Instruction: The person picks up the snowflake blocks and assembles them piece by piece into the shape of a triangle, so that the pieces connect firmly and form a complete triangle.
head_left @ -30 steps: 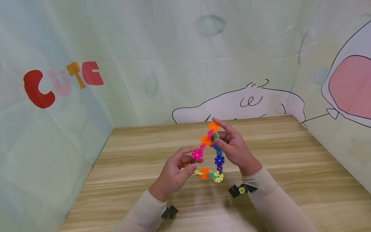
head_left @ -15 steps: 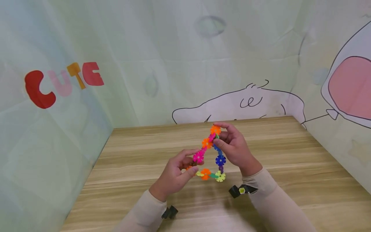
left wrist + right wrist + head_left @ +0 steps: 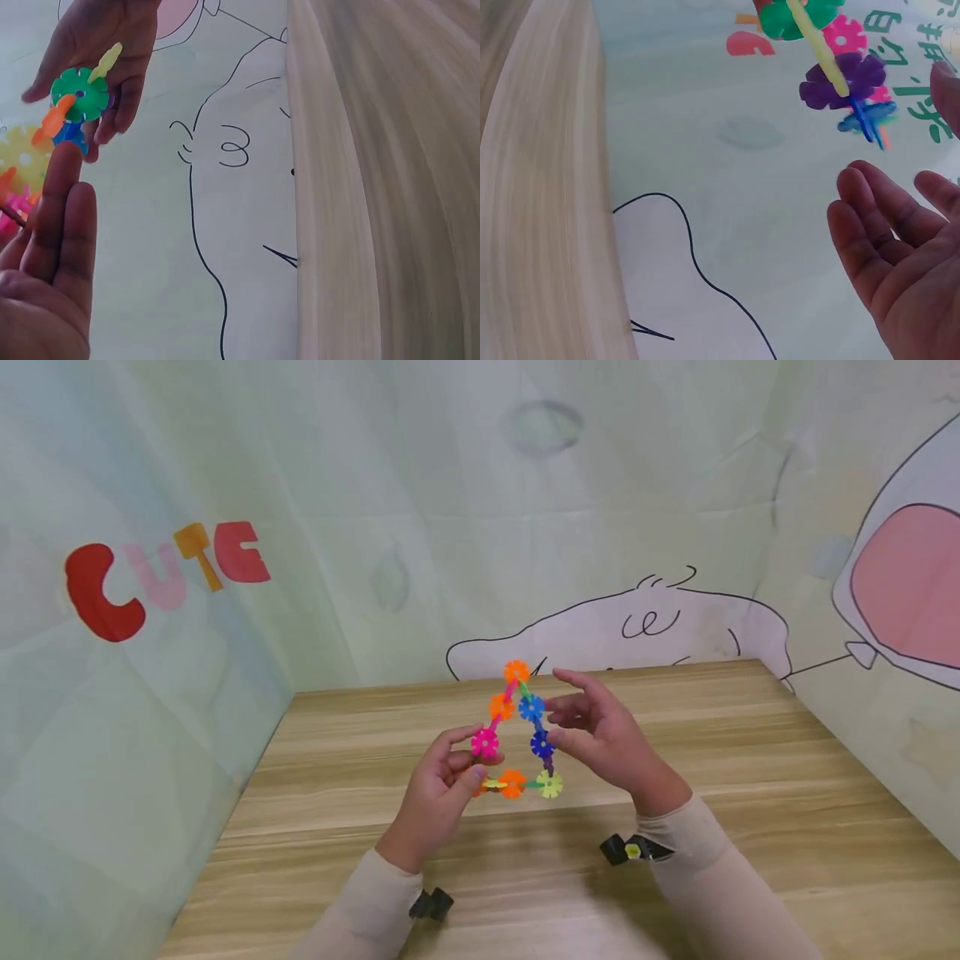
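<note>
Interlocking plastic snowflake discs form an upright triangle; an orange disc (image 3: pixel 516 672) tops it, with a blue disc (image 3: pixel 532 707) on its right side and a yellow disc (image 3: pixel 550 784) at the lower right corner. My left hand (image 3: pixel 431 797) pinches the triangle at its lower left corner, partly covering the discs there. Beside the right side, my right hand (image 3: pixel 615 739) has loosely spread fingers and holds nothing. In the right wrist view a gap shows between its fingers and the purple disc (image 3: pixel 844 80). A green disc (image 3: pixel 80 94) faces the left wrist camera.
Below the raised hands lies a wood-grain table (image 3: pixel 337 735). A printed fabric backdrop (image 3: pixel 360 485) rises behind the table and on both sides, with cartoon drawings and coloured letters. A small black camera (image 3: pixel 433 904) is strapped at the left wrist, another (image 3: pixel 615 850) at the right.
My right hand has let go of the triangle's upper part. With the left hand holding it, the triangle has moved left and slightly up, standing straighter, its top now uncovered.
</note>
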Motion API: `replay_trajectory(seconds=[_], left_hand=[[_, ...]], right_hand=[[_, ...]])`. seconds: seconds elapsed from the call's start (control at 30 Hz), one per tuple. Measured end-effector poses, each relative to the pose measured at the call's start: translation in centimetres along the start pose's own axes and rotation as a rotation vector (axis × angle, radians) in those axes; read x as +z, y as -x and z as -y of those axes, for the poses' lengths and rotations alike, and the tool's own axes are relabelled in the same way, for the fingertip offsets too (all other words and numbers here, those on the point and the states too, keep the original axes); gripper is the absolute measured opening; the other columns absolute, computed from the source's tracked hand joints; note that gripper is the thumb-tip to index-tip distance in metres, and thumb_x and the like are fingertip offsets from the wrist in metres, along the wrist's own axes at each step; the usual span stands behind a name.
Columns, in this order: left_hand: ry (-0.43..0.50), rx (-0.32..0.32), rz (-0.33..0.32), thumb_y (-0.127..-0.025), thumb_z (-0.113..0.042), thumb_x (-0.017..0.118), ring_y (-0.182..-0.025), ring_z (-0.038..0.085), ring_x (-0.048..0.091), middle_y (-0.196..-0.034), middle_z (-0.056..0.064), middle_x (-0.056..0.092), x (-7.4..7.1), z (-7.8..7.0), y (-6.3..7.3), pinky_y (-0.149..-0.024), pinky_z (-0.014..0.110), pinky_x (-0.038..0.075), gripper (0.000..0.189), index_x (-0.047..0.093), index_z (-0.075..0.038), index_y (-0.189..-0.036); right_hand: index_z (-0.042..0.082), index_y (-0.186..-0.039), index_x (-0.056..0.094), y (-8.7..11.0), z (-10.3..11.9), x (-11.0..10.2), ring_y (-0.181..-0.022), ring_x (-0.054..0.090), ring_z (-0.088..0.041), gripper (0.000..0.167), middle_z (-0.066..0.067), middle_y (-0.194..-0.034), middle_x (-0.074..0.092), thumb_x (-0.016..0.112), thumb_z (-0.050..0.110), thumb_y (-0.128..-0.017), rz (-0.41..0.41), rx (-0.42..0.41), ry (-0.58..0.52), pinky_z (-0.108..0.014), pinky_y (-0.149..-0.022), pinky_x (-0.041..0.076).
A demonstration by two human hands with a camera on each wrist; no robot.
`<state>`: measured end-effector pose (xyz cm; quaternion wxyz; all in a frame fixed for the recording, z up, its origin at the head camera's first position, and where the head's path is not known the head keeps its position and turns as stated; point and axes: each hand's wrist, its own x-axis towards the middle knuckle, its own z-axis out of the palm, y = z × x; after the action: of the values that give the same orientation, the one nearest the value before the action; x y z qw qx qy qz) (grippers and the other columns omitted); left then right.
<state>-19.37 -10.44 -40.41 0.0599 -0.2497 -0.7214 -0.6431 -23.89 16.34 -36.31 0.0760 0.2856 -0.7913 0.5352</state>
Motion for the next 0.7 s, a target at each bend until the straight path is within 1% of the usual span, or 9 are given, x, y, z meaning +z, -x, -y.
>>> replay_trajectory(seconds=[0.1,0.2,0.23,0.3,0.43,0.53,0.57,0.63,0.7], left_hand=[[0.053,-0.029,-0.042,-0.108,-0.008,0.056,-0.109,0.020,0.074,-0.126,0.025,0.072,-0.5,-0.1,-0.1,-0.092,0.032,0.062,0.045,0.046,-0.014,-0.152],[0.112,-0.039,-0.071,-0.109,-0.006,0.054,-0.112,0.019,0.074,-0.128,0.031,0.068,-0.7,-0.3,-0.2,-0.091,0.036,0.062,0.044,0.044,-0.011,-0.152],[0.135,-0.044,-0.073,-0.109,-0.006,0.053,-0.116,0.021,0.073,-0.128,0.034,0.067,-0.7,-0.3,-0.3,-0.092,0.038,0.062,0.044,0.043,-0.010,-0.152],[0.167,-0.051,-0.069,-0.109,-0.005,0.052,-0.117,0.027,0.073,-0.128,0.035,0.066,-0.5,-0.5,-0.3,-0.090,0.040,0.063,0.044,0.042,-0.009,-0.152],[0.184,-0.078,-0.028,-0.109,-0.006,0.052,-0.119,0.030,0.072,-0.127,0.032,0.068,-0.1,-0.5,-0.6,-0.091,0.041,0.063,0.044,0.041,-0.008,-0.152],[0.142,-0.121,0.020,-0.109,-0.009,0.056,-0.121,0.029,0.071,-0.131,0.027,0.069,-0.2,-0.5,-0.8,-0.093,0.039,0.062,0.046,0.041,-0.010,-0.153],[0.118,-0.138,0.041,-0.108,-0.010,0.058,-0.120,0.031,0.071,-0.134,0.026,0.068,-0.3,-0.5,-0.8,-0.094,0.038,0.062,0.049,0.041,-0.011,-0.154],[0.022,-0.179,0.080,-0.104,-0.011,0.066,-0.117,0.031,0.072,-0.138,0.022,0.066,-0.6,-0.3,-0.8,-0.094,0.035,0.061,0.058,0.041,-0.014,-0.156],[-0.092,-0.210,0.121,-0.098,-0.011,0.075,-0.112,0.030,0.072,-0.143,0.018,0.063,-0.9,-0.1,-0.8,-0.094,0.035,0.060,0.069,0.041,-0.017,-0.158]], right_hand=[[0.013,-0.157,0.043,0.3,0.2,-0.2,-0.116,0.071,-0.031,0.083,-0.014,-0.133,0.071,0.087,0.014,-0.087,0.082,0.022,0.097,-0.054,-0.105,0.055],[0.013,-0.158,0.042,0.7,0.4,-0.3,-0.116,0.070,-0.028,0.092,-0.010,-0.133,0.071,0.092,0.024,-0.082,0.186,0.021,0.194,-0.054,-0.107,0.054],[0.013,-0.159,0.040,0.7,0.5,-0.3,-0.116,0.070,-0.027,0.095,-0.010,-0.132,0.071,0.093,0.025,-0.081,0.217,0.021,0.209,-0.054,-0.107,0.054],[0.015,-0.161,0.038,0.9,0.7,-0.2,-0.116,0.070,-0.026,0.100,-0.008,-0.130,0.072,0.094,0.028,-0.079,0.262,0.031,0.247,-0.053,-0.107,0.054],[0.015,-0.161,0.037,1.0,0.9,-0.2,-0.115,0.070,-0.025,0.100,-0.003,-0.124,0.071,0.094,0.025,-0.080,0.290,0.063,0.313,-0.050,-0.105,0.056],[0.012,-0.156,0.041,1.1,0.6,-0.5,-0.109,0.070,-0.020,0.093,0.001,-0.116,0.071,0.094,0.021,-0.080,0.290,0.062,0.331,-0.048,-0.100,0.058],[0.012,-0.154,0.043,1.1,0.4,-0.6,-0.106,0.069,-0.019,0.090,0.002,-0.113,0.070,0.094,0.019,-0.080,0.291,0.059,0.324,-0.048,-0.099,0.059],[0.012,-0.151,0.046,1.1,-0.1,-0.8,-0.101,0.067,-0.016,0.086,0.003,-0.108,0.069,0.094,0.018,-0.080,0.300,0.061,0.304,-0.046,-0.095,0.059],[0.012,-0.149,0.047,1.1,-0.6,-1.0,-0.098,0.065,-0.015,0.082,0.004,-0.105,0.068,0.093,0.017,-0.081,0.313,0.075,0.284,-0.047,-0.091,0.058]])
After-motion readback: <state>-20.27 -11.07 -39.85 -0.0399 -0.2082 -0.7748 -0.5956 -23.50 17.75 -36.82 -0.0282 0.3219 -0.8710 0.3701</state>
